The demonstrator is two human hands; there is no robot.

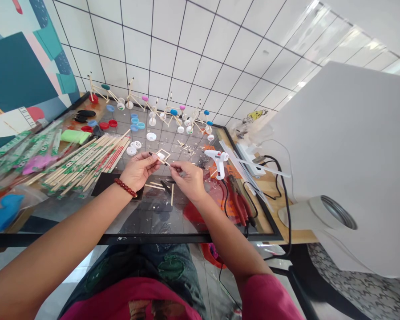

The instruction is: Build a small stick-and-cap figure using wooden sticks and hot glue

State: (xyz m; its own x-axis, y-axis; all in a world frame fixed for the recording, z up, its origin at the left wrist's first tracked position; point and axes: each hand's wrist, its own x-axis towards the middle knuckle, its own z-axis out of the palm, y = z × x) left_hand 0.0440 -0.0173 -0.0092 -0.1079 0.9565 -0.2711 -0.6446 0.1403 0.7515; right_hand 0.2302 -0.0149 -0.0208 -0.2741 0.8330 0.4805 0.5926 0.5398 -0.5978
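We are seeing the table's black front edge (173, 238) running nearest us, bare glass tabletop (173, 224) stretching between it and some loose sticks (172, 195). Just beyond, our left hand (139, 171) is pinching a small stick frame (164, 152) above the glass; our right hand (189, 178) is pinching its black end, thumb against finger. Rightward, a glue gun (217, 162) is lying inside the side edge (253, 191); cap-wheeled stick models (174, 113) are lining the far edge.

A white tiled wall (203, 49) with dark lines spanned the upper middle of the frame; a colourful patterned panel (19, 66) stood at upper left. At lower right, a pale cylindrical object (303, 214) showed before a large white board (356, 151).
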